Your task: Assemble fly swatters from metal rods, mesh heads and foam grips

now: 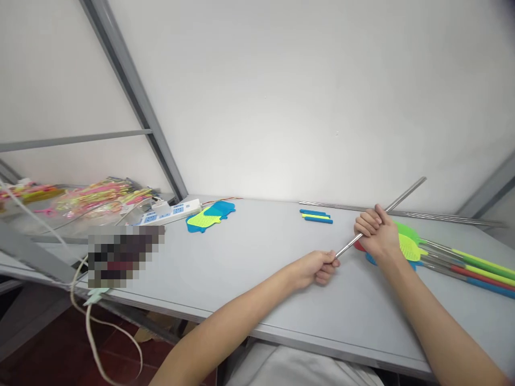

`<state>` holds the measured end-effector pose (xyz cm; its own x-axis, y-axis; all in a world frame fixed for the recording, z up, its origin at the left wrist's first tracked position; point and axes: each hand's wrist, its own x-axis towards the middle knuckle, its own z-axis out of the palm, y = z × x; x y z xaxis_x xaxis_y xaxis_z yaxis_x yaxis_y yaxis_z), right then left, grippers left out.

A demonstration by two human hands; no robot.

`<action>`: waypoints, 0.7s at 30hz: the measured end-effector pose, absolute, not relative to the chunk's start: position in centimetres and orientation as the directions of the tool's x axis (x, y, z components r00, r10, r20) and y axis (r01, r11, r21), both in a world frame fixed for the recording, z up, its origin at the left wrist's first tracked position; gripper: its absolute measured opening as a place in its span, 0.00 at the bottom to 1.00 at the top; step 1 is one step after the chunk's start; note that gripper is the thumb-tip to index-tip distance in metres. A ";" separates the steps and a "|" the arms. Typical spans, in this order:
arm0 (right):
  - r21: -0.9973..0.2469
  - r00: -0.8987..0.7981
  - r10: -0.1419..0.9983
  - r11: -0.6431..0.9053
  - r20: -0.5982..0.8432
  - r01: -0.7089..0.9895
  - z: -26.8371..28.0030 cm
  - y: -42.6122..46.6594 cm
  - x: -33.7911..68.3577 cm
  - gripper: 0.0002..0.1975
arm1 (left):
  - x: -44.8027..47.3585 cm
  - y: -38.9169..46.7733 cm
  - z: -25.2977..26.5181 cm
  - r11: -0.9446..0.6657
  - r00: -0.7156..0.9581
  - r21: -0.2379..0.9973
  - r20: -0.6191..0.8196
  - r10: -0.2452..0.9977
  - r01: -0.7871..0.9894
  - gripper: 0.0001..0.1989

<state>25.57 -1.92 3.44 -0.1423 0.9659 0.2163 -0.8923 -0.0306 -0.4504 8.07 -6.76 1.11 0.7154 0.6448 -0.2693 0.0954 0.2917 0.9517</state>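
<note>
Above the worktop, you hold a metal rod on a slant, your left hand closed round its lower part and your right hand gripping it higher up. Fly swatters lie partly behind your right hand, and three coloured tubes lie near the wall.

The rod is glossy metal, the swatter heads matt plastic.

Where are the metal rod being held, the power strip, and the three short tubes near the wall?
Metal rod (406, 194): head view, on its bare upper stretch.
Power strip (171, 213): head view, near the middle of its top.
Short tubes (316, 216): head view, on the yellow middle one.
</note>
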 end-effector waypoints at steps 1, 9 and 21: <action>-0.460 -0.130 0.968 -0.017 0.215 -0.888 3.5 -2.0 25.5 0.18 | 8.0 -6.7 1.1 0.181 0.662 0.970 -0.244 0.709 0.163 0.16; -0.495 -0.030 0.995 0.021 0.094 -0.868 3.0 -1.6 25.5 0.14 | 7.4 -6.4 1.3 -0.288 0.344 0.795 0.106 0.933 0.534 0.14; -0.566 0.161 0.984 0.088 -0.082 -0.820 -1.5 0.6 26.2 0.19 | 6.6 -5.9 1.8 -0.423 0.355 0.463 0.231 0.906 0.779 0.16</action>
